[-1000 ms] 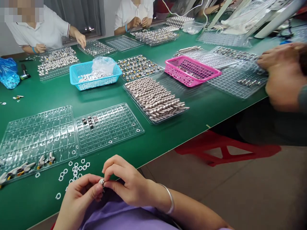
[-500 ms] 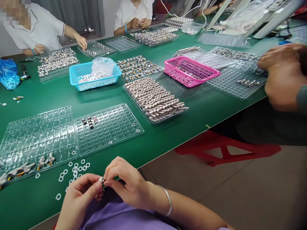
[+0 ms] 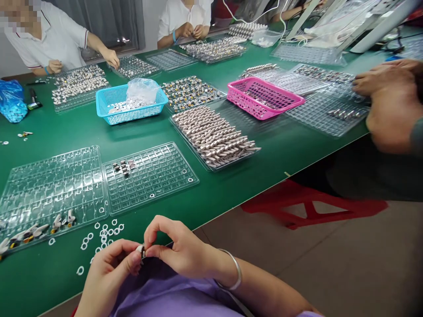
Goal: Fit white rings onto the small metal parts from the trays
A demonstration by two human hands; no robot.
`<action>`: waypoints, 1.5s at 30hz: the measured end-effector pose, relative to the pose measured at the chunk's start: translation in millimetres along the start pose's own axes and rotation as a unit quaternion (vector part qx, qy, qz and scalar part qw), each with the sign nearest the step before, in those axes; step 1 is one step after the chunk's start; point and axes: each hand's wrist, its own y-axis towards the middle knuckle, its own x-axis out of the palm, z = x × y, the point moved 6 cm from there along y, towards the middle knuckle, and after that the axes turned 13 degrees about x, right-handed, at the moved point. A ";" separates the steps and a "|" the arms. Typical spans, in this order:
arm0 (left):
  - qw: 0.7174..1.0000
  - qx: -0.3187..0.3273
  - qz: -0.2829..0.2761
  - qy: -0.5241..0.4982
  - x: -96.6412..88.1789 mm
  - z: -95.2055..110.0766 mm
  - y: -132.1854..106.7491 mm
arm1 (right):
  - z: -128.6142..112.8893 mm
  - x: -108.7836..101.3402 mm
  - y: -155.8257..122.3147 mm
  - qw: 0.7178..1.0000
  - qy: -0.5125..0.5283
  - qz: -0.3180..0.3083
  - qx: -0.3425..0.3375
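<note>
Low in the head view, my left hand (image 3: 114, 268) pinches a small white earbud (image 3: 140, 250) between thumb and fingertips. A dark opening shows on the earbud's right side. My right hand (image 3: 178, 251), a silver bangle at its wrist, closes thumb and forefinger on that same side; its other fingers are curled. Whether a smaller part sits in the right pinch is hidden. Thin white rings (image 3: 104, 233) lie scattered on the table just beyond the left hand. Several white earbuds with black and yellow bits (image 3: 56, 223) rest along the front of a clear tray (image 3: 66, 171).
A second clear tray (image 3: 155, 185) holds a few dark parts. Behind are a tray piled with pale stems (image 3: 211, 136), a blue basket (image 3: 132, 115) and a pink basket (image 3: 264, 110). Co-workers sit across the green table (image 3: 218, 193) and at right; a red stool (image 3: 313, 204) stands below.
My right hand has shifted slightly, its forefinger more arched and its other fingers curled in. More of the earbud's dark side shows. The left hand stays nearly still.
</note>
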 end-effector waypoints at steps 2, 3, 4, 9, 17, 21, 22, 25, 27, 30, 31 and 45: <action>1.000 0.001 -0.013 0.015 1.0 2.8 0.1 | -1.9 -3.0 1.3 1.000 -0.015 0.010 0.006; 1.000 0.000 -0.018 0.016 1.2 2.9 0.0 | -3.0 -4.0 1.8 1.000 -0.019 0.013 0.008; 1.000 -0.001 -0.020 0.012 0.9 1.9 -0.4 | -4.0 -4.4 2.1 1.000 -0.020 0.013 0.008; 0.999 -0.008 -0.022 -0.033 -1.3 -10.9 -2.8 | -6.0 -3.4 2.8 1.000 -0.008 0.002 0.006; 0.999 -0.022 -0.040 -0.014 3.6 -11.1 -0.9 | -3.3 -2.4 5.7 0.998 0.023 -0.031 0.045; 0.998 -0.041 -0.007 -0.041 7.5 -6.8 -0.9 | -9.5 -4.4 3.7 1.000 -0.028 -0.007 -0.007; 0.997 -0.044 0.008 -0.055 7.9 -6.1 -1.2 | -9.6 -5.6 2.9 0.999 -0.030 0.001 -0.015; 0.993 -0.039 0.044 -0.105 6.9 -5.6 -2.1 | -6.1 -9.3 0.8 1.000 -0.011 0.008 -0.028; 0.990 -0.032 0.046 -0.126 5.3 -6.7 -2.3 | 0.7 -9.4 0.6 0.999 0.034 -0.016 -0.006; 0.990 -0.031 0.044 -0.133 1.3 -9.6 -2.6 | 12.0 -5.6 0.8 0.993 0.099 -0.051 0.045; 0.990 -0.031 0.043 -0.132 0.6 -10.2 -2.6 | 14.8 -3.7 0.8 0.990 0.116 -0.055 0.057; 0.997 0.016 0.046 -0.064 -1.3 0.5 -0.5 | 4.3 -2.0 -4.7 0.992 0.053 0.064 -0.100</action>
